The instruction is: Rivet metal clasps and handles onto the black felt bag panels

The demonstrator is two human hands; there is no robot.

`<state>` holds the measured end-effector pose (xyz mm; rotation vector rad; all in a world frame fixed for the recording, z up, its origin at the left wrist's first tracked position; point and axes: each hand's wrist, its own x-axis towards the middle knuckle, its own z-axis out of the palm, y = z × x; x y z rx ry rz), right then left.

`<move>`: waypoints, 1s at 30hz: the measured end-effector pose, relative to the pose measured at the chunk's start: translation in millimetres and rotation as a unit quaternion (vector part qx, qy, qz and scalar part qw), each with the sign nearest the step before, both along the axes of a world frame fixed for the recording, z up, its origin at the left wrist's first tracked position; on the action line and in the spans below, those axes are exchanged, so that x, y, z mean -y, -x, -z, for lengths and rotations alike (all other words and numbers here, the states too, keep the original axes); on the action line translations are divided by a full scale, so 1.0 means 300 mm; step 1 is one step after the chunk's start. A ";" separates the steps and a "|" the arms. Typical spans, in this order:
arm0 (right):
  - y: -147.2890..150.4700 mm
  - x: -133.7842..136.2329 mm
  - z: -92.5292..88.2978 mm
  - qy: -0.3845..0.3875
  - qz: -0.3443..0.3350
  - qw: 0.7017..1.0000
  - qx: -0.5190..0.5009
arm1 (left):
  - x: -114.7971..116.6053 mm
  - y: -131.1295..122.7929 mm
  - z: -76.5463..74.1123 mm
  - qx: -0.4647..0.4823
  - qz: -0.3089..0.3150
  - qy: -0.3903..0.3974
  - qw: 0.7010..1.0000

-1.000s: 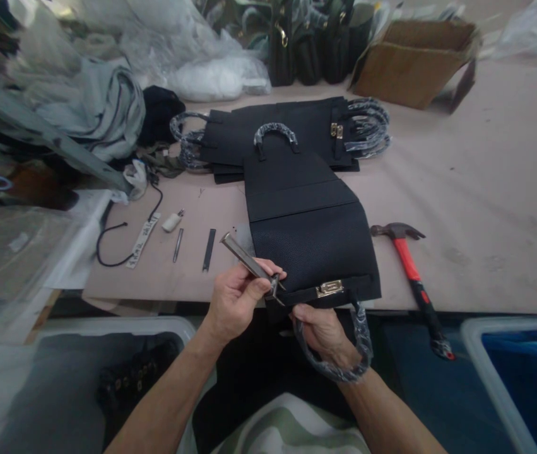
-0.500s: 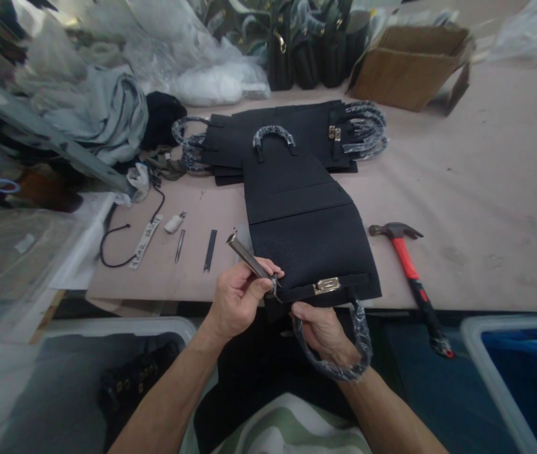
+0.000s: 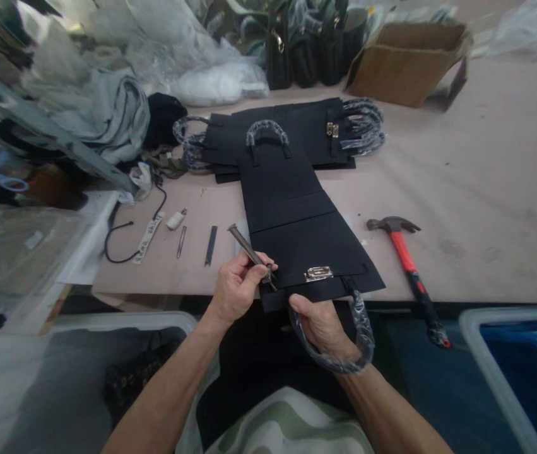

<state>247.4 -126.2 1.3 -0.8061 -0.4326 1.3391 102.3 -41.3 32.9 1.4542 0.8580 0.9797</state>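
I have the left hand closed around a metal tool, its shaft slanting up toward 11 o'clock and its tip down at the near left corner of the black panel. My right hand grips the panel's near edge from below, at 6 o'clock of the gold clasp, with the wrapped handle looping around the wrist side.

Since a second ago the panel has slid toward me and flattened: its near edge now hangs off the table, and the clasp sits nearer the left hand. The tool has stayed at that same corner, so I judge the work there is ongoing, not finished.

A hammer lies at 3 o'clock of the panel, untouched. A stack of panels lies at 12 o'clock.
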 end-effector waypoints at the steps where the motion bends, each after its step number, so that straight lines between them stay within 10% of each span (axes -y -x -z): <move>1: 0.002 0.000 0.007 -0.005 0.000 1.000 0.003 | 0.004 0.002 0.000 -0.002 -0.001 -0.006 1.000; 30: -0.036 -0.013 -0.045 0.115 -0.053 0.992 0.018 | -0.014 -0.035 0.056 -0.075 -0.009 -0.203 0.976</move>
